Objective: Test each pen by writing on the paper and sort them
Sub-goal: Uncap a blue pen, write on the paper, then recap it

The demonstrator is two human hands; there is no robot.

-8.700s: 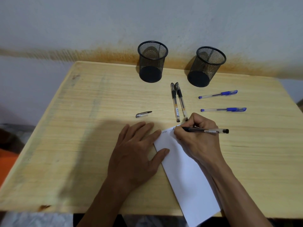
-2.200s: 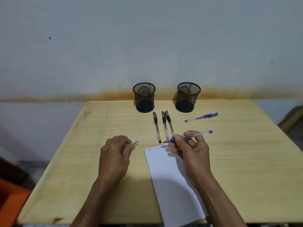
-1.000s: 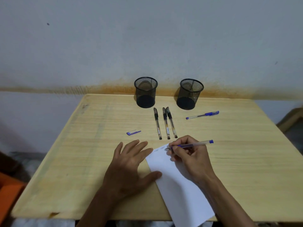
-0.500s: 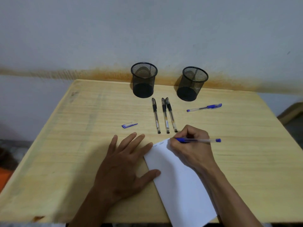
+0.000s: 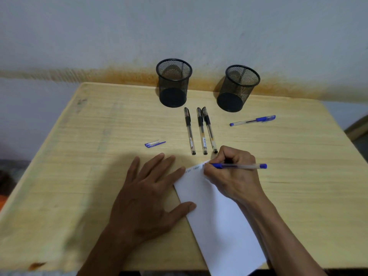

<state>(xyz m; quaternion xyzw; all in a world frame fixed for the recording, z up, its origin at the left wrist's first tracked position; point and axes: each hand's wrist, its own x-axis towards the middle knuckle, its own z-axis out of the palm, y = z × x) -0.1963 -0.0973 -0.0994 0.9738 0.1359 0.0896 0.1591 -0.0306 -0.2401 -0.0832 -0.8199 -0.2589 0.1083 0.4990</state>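
Observation:
My right hand grips an uncapped blue pen with its tip on the top edge of the white paper, beside two small written words. My left hand lies flat, fingers spread, pressing the paper's left edge. Its blue cap lies on the table to the left. Three black pens lie side by side beyond the paper. Another capped blue pen lies at the right.
Two black mesh pen cups stand at the back of the wooden table: the left cup and the right cup, both look empty. A wall rises right behind them. The paper's lower corner hangs over the table's front edge.
Since 2.2 s ago my left hand put the blue cap down and pressed flat on the paper. My right hand lowered the blue pen's tip onto the sheet. The head has tilted down.

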